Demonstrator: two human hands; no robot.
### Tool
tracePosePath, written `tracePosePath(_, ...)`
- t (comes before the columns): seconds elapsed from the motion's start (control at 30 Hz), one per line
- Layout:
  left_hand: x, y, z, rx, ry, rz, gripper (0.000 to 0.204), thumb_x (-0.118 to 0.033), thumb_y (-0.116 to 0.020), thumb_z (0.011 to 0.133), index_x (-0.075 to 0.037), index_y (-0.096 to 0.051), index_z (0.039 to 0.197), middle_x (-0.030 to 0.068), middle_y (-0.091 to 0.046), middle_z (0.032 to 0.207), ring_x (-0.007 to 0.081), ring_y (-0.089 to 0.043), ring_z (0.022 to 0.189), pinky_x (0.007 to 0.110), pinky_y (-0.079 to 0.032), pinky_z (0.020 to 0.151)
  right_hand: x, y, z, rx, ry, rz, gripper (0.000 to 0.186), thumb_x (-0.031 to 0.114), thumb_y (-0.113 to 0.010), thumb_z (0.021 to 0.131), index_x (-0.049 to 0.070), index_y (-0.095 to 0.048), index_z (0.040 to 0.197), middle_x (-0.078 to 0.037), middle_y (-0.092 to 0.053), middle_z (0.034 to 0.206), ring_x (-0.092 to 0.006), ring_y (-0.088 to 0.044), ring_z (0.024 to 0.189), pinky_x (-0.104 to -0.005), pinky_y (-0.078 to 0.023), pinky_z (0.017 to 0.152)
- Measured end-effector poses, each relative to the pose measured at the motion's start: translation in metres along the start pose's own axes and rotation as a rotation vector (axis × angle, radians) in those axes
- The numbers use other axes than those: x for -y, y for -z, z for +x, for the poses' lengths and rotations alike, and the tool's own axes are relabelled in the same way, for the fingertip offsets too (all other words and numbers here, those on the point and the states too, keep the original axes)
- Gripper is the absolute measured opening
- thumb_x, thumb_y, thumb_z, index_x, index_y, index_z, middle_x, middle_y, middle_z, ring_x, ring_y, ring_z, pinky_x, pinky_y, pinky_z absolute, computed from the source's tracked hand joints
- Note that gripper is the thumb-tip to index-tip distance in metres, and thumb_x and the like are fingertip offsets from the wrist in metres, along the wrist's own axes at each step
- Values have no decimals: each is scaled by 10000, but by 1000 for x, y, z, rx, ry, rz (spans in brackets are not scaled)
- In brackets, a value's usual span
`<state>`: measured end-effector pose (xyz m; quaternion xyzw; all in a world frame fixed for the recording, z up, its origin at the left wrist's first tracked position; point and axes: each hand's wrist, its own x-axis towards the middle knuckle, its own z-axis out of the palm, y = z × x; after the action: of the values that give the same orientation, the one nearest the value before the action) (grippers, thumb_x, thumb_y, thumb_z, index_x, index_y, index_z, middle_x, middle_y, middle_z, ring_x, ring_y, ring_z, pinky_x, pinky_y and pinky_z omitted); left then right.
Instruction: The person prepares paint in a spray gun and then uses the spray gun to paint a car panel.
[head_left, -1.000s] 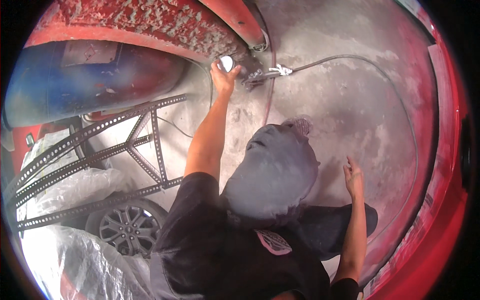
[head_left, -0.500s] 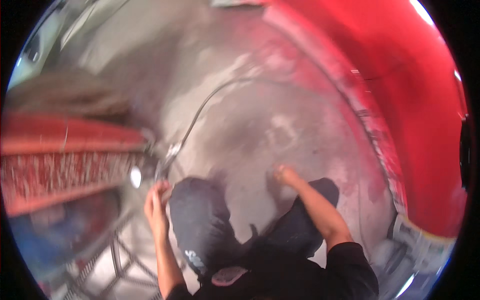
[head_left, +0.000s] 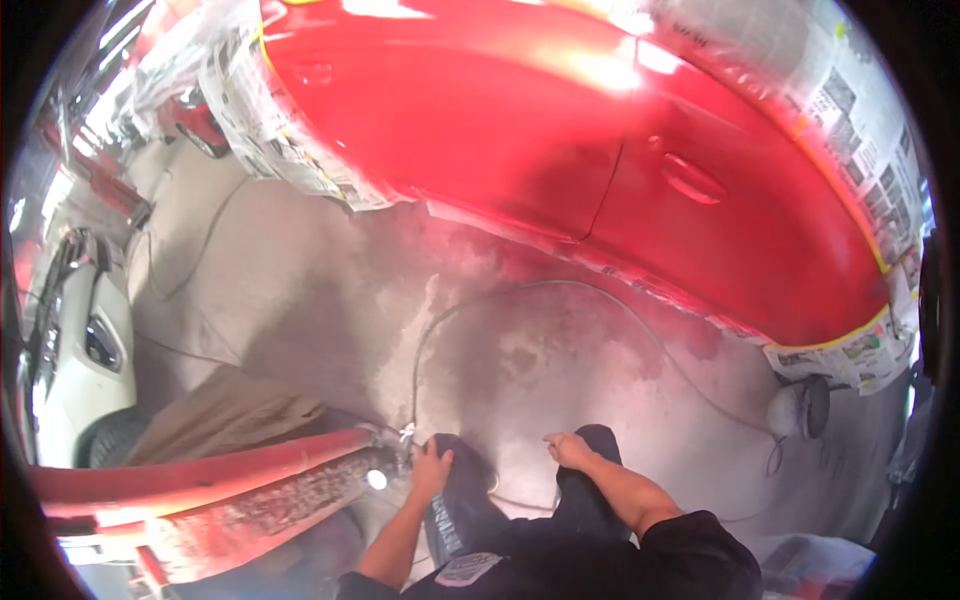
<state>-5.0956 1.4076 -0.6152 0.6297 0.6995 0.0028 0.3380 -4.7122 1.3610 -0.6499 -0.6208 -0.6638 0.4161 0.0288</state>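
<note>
My left hand [head_left: 432,466] rests by my left knee [head_left: 462,480], its fingers spread and nothing visible in them. Over by my right knee [head_left: 597,445], my right hand [head_left: 568,450] is closed with its fingers curled. Whatever it may hold is too small to make out. A thin hose [head_left: 415,370] rises near my left hand and curves over the grey floor [head_left: 500,350]. Beyond the floor stands a glossy red car side [head_left: 450,120] with a door handle [head_left: 692,178], its edges covered by newspaper [head_left: 850,110] and yellow tape.
Left of my left hand lie a long, worn red beam [head_left: 230,520] and a small round white piece [head_left: 376,479]. Brown sheeting [head_left: 225,410] and a white car front [head_left: 88,365] are farther left. A rounded grey object [head_left: 800,408] sits right, near the hose.
The view has swung right and up, so the red car side now spans the top. Both hands still sit near my knees; the blur has lessened.
</note>
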Motion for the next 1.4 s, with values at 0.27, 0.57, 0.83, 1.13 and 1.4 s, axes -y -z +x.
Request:
tracePosePath(0.27, -149, 128, -155, 522, -343, 431, 452, -444, -593, 956, -73, -699, 1192, 300, -562, 1364, 525, -505, 1290, 691, -435, 1004, 103, 140, -171, -144, -111, 89, 332, 233, -580, 949, 59, -725, 1191, -238, -719, 1138, -409, -681, 1064, -492, -534, 957)
tracePosePath(0.57, -109, 123, -98, 498, -439, 172, 341, -367, -607, 919, -72, -732, 1035, 188, -723, 1036, 367, -719, 972, 510, -553, 892, 27, 51, -323, -441, -332, 375, 219, 104, -602, 951, -20, -741, 1065, -212, -758, 944, -308, -747, 843, -384, -582, 761)
tracePosePath(0.83, -59, 108, -211, 678, 89, 191, 426, -342, -695, 835, -55, -737, 1147, 225, -745, 1047, 394, -753, 817, 479, -613, 725, -31, 31, -407, -159, -749, 771, 322, 226, -583, 970, -7, -730, 1137, -243, -751, 976, -318, -751, 905, -395, -577, 797)
tracePosePath(1.13, -77, 58, -258, 811, 100, -148, 339, -287, -709, 869, -60, -732, 1119, 157, -741, 903, 315, -723, 704, 462, -609, 581, -157, 115, -379, -461, -527, 475, 246, 158, -584, 1021, -32, -688, 1137, -72, -676, 769, -152, -618, 609, -306, -524, 556)
tracePosePath(1.4, 10, 115, -190, 780, 246, -358, 265, -259, -703, 899, -64, -727, 1078, 102, -722, 819, 246, -692, 628, 445, -594, 493, 64, 196, -223, -141, -459, 571, 308, 102, -570, 954, -64, -700, 1179, -137, -744, 864, -192, -694, 670, -319, -571, 618)
